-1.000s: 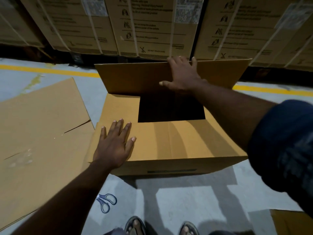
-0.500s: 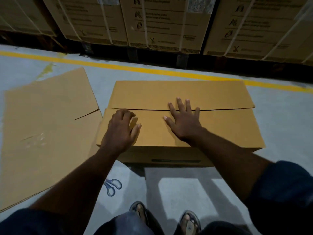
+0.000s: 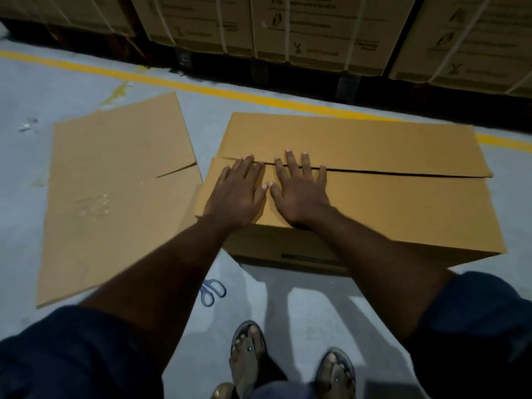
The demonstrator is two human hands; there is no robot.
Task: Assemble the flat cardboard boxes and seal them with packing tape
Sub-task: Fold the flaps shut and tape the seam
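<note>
Brown cardboard box (image 3: 374, 203) flaps folded shut; my left hand (image 3: 236, 194) and right hand (image 3: 299, 194) lie flat, gripping nothing, pressing the seam (image 3: 388, 172). Next: packing tape, none visible.

Box (image 3: 374, 203) at centre, top flaps folded down, thin dark gap along seam. Left grip (image 3: 236, 194) and right grip (image 3: 300, 194) flat on near flap, side by side, fingertips at seam. Flat cardboard (image 3: 115, 197) at 9 o'clock, just beside box. Scissors (image 3: 213, 292) on floor (image 3: 57, 90) at 7 o'clock. Yellow line (image 3: 201, 86) and strapped cartons (image 3: 316, 30) at 12 o'clock.
</note>
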